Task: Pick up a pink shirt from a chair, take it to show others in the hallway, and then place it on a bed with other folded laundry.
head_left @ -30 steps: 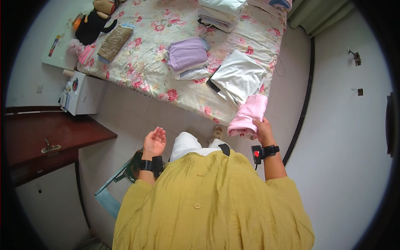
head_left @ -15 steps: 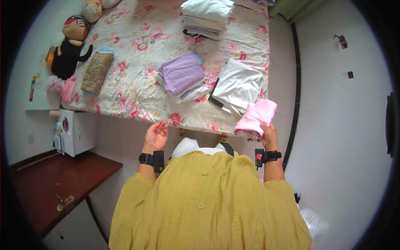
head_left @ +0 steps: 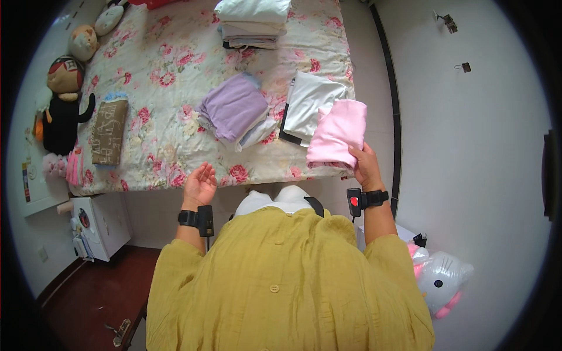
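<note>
My right hand (head_left: 367, 167) grips the lower right corner of a folded pink garment (head_left: 338, 131), thumb on top. The garment overlaps the near part of a folded white garment (head_left: 310, 105) with a dark edge, at the bed's near right corner. My left hand (head_left: 201, 184) is palm up by the bed's front edge, fingers stretched out, holding nothing. Beyond it, a stack topped by a folded purple garment (head_left: 234, 108) rests on the floral bedspread (head_left: 175, 111).
A taller pile of folded clothes (head_left: 252, 23) sits farther back. To the left lie a folded brown cloth (head_left: 109, 130) and several plush toys (head_left: 64, 76). A small white cabinet (head_left: 105, 225) stands left of me, an inflated white-and-pink balloon (head_left: 442, 281) right.
My right hand has carried the pink garment forward, farther over the white one. My left hand stays open near the bed edge. The whole view has shifted and turned slightly.
</note>
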Motion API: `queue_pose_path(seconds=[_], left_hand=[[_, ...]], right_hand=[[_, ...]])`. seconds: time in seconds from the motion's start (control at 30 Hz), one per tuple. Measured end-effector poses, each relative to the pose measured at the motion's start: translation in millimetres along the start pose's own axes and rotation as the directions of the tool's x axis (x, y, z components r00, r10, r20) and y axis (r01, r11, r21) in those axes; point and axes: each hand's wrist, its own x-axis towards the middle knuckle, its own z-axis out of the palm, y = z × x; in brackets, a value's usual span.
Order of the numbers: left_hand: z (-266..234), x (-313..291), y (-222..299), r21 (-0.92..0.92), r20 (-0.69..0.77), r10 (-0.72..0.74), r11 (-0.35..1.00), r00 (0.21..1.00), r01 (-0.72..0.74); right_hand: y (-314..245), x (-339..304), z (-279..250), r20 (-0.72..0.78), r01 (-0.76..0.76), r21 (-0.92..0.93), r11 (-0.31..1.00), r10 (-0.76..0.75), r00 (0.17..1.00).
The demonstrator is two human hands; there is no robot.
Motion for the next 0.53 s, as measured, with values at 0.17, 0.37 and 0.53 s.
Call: queue_pose_path(seconds=[0.17,0.37,0.53], left_hand=[[17.7,-21.9,-34.2,-0.022,0.011,-0.034,0.999,0.999,0.034],[22.8,-42.1,-70.3,-0.041,-0.056,-0.033,0.999,0.998,0.030],[11.1,-40.6,-80.7,-0.054,-0.093,-0.013,0.999,0.996,0.008]], right_hand=[[-27.5,5.0,-11.2,0.102,0.007,0.142,0.990,-0.022,0.995],[-25.0,34.5,-69.8,-0.153,-0.172,-0.073,0.982,0.159,0.975],[8.7,35.6,-122.0,-0.055,-0.264,0.007,0.965,0.264,0.963]])
